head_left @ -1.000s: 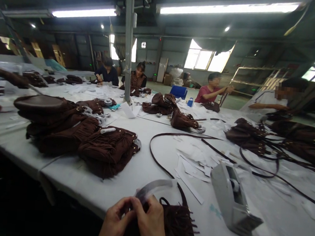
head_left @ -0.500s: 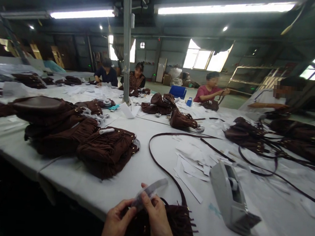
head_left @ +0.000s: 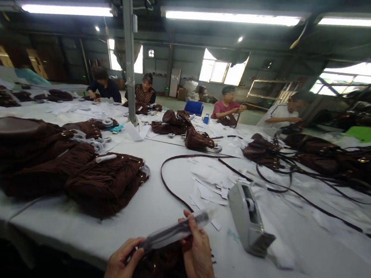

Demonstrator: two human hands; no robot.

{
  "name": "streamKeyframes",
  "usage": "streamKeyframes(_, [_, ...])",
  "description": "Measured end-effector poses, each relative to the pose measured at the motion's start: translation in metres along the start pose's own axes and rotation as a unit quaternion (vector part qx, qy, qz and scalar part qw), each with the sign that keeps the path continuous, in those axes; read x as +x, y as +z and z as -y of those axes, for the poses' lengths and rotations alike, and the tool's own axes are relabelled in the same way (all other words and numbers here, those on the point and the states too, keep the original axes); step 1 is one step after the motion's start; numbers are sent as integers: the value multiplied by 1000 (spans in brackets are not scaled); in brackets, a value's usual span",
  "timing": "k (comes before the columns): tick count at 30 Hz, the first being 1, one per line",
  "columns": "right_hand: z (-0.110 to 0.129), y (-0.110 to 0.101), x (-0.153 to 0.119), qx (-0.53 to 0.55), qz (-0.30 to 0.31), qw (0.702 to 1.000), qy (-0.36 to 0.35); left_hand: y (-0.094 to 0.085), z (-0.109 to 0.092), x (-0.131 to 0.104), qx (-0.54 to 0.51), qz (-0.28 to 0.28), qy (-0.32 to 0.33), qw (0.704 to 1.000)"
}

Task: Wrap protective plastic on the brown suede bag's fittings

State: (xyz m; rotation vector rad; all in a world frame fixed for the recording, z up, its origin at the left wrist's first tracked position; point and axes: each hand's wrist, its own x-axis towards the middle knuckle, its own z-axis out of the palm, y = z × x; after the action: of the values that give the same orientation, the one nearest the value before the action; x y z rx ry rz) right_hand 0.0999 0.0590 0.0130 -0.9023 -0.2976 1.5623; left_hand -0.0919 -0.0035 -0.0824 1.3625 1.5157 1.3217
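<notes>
My left hand (head_left: 123, 260) pinches the lower left end of a strap covered in translucent wrapping (head_left: 168, 236). The dark strap shows through the thin whitish cover. My right hand (head_left: 197, 253) grips the other end, its fingers closed round the wrapping, and a loose end sticks out past the fingertips. Right under both hands lies a dark brown fringed bag (head_left: 161, 269), partly hidden by them. A long thin strap (head_left: 165, 182) curves over the table behind my right hand.
A grey tape dispenser (head_left: 250, 222) stands right of my hands. Brown bags (head_left: 106, 184) are piled on the left of the white table (head_left: 79, 238). Paper scraps (head_left: 205, 188) lie mid-table; more bags (head_left: 329, 158) sit at the right. Several people work across the table.
My hands have moved apart, and the wrapped strap now stretches lengthwise between them. My right hand has shifted to the right along it. The view has turned rightward.
</notes>
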Motion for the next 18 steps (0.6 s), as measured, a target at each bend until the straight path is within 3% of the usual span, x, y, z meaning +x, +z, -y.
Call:
streamKeyframes(5, [19,-18,2,-16,-36,997,-65,-5,15,1,11,-8,-16,1000])
streamKeyframes(11, [19,-33,3,-52,-60,989,-125,-9,31,6,19,9,-23,1000])
streamKeyframes(18, [25,-37,6,-59,-60,986,-146,-10,29,3,-51,1,-88,995])
